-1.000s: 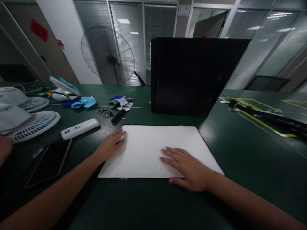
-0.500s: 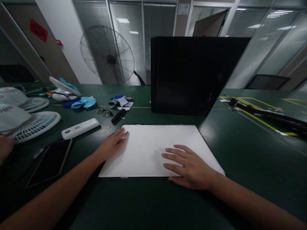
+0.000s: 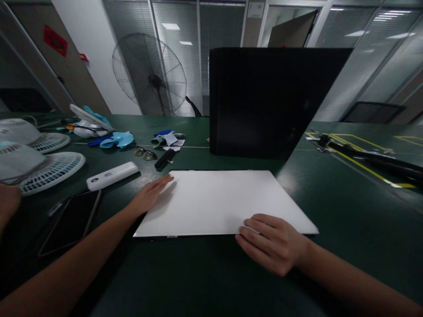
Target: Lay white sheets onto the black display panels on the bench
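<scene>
One dark object [image 3: 264, 103] stands beyond the panel [image 3: 211, 200], left hand [image 3: 149, 196] open, right hand [image 3: 274, 244] curled, grip unclear.

Across the green desk [image 3: 346, 215] I see a large wire-caged fan [image 3: 155, 81], glass partitions [image 3: 178, 53] with blinds [image 3: 220, 66], bright ceiling lights [image 3: 171, 26] showing in the panes, and a white wall [image 3: 95, 57] beside a brownish door [image 3: 66, 68].

The 2 hands [image 3: 148, 197] [image 3: 272, 244] are bare, as are the 2 forearms [image 3: 77, 257] [image 3: 357, 276].
</scene>
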Tool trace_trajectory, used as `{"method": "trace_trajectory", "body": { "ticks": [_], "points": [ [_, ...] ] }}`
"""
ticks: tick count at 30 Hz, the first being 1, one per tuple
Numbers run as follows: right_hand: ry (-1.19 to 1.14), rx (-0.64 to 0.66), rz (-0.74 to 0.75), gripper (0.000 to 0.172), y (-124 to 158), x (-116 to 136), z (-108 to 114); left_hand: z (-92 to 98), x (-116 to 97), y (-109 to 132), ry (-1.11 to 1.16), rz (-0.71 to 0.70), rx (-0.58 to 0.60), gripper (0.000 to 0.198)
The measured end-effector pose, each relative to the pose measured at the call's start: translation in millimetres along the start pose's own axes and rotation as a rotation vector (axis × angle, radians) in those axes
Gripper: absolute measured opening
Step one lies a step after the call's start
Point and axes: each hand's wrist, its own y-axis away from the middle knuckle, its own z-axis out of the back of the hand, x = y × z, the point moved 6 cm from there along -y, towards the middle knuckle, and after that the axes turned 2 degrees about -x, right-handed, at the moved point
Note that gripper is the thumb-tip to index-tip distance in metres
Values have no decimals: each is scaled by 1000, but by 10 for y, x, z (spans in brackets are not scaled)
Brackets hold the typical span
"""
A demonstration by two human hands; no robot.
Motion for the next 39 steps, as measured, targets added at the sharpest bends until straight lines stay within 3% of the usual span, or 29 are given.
{"method": "trace_trajectory", "body": {
  "ticks": [4,8,10,14,17,22,32,39],
  "points": [
    [23,-11,6,25,32,-30,69,51,18,-4,132,112,-53,63],
    [35,-33,6,23,86,-75,155,29,56,18,210,211,-7,68],
    [57,-28,-16,22,131,-125,203,42,36,18,170,145,8,70],
    [113,-34,-108,28,240,-271,323,54,-111,45,-29,-156,4,65],
    [119,-26,-139,30,286,-344,382,42,-223,102,-154,-282,1,60],
    [102,-90,-124,26,271,-388,379,-1,-424,235,-183,-504,119,45],
    [64,-134,-154,12,157,-248,67,-44,-444,283,-191,-561,127,42],
    [51,-145,-214,16,155,-274,124,-132,-455,285,-207,-530,162,44]
  ]
}}
